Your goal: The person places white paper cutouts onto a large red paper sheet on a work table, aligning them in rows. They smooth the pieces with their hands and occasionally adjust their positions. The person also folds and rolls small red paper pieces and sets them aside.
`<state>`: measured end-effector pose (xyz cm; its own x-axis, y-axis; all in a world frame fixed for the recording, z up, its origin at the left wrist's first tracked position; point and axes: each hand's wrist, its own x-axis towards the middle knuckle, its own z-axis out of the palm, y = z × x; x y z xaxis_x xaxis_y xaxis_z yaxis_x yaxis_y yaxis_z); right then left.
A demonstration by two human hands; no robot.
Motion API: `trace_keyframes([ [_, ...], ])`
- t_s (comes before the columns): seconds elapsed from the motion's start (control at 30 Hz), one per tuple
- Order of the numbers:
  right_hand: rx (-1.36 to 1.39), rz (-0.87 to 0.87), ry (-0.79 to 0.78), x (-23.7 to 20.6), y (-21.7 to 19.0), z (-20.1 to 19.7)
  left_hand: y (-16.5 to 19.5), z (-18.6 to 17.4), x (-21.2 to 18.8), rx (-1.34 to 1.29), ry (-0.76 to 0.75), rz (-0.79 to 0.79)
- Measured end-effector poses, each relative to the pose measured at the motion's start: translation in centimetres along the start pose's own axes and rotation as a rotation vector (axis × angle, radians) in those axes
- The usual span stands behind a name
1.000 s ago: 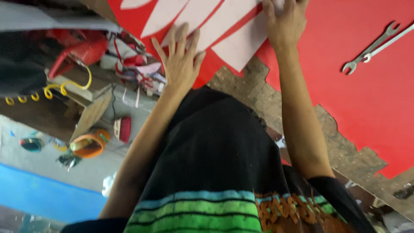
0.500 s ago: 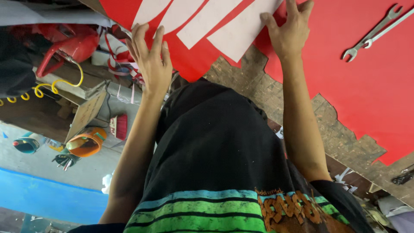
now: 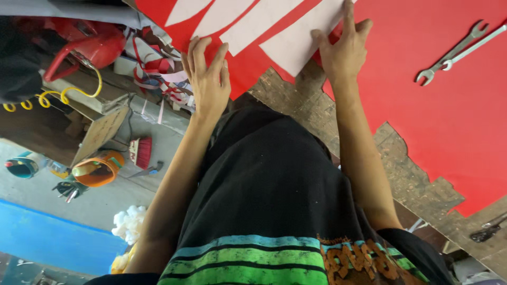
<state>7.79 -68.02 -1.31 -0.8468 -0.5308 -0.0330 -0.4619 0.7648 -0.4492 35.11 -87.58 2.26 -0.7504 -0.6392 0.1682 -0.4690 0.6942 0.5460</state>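
A large red sheet of thin material [image 3: 454, 132] covers most of the worn wooden tabletop [image 3: 406, 179], and pale grey-white pointed paper strips [image 3: 296, 42] lie fanned across its far part. As far as can be judged, the strips are already laid out and are being pressed or aligned against the sheet; nothing shows them fixed, and the near edge of the sheet, with its jagged stepped outline, looks unfinished.

The right hand [image 3: 346, 50] rests on the nearest strip, its fingers [image 3: 348, 16] spread and pressing flat, gripping nothing. The left hand [image 3: 208, 79] lies palm down at the sheet's left corner by the tabletop edge, fingers loosely spread, also holding nothing.

Two silvery open-ended spanners [image 3: 457, 50] lie on the sheet toward the right edge, well apart from both hands. Below the tabletop, on the floor, are an orange bucket [image 3: 97, 169] and a small red-bristled brush [image 3: 140, 153].

Compared with half a second ago, the left hand has slid rightward along the sheet's edge, nearer the strips; the right hand has hardly moved.
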Motion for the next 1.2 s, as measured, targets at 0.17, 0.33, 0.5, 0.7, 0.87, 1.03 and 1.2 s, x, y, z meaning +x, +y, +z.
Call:
trace_keyframes([
  [0.17,-0.078,-0.062,0.176,2.2,6.2,-0.7,0.6,0.5,-0.5,-0.002,0.012,-0.012],
  [0.33,0.724,0.388,-0.068,2.7,8.1,-6.0,2.1,-0.9,0.1,-0.138,0.038,-0.057],
  [0.5,0.598,0.108,-0.580,0.0,2.1,-15.6,8.4,-2.6,3.5,-0.444,-0.058,0.115],
  [0.7,-0.069,-0.243,-1.046,-2.8,-6.6,-21.1,16.4,-1.2,7.5,-0.733,-0.610,0.503],
  [0.87,-0.156,-0.287,-1.120,2.4,-6.0,-22.4,13.1,-0.8,5.4,-1.230,-1.261,-0.007],
  [1.03,-0.151,-0.487,-0.928,8.3,-0.3,-18.3,8.1,-1.1,0.8,-0.924,-0.700,-0.184],
  [1.2,-0.188,-0.729,-0.666,13.7,2.7,-6.6,5.4,-0.2,0.0,-0.192,0.069,-0.003],
])
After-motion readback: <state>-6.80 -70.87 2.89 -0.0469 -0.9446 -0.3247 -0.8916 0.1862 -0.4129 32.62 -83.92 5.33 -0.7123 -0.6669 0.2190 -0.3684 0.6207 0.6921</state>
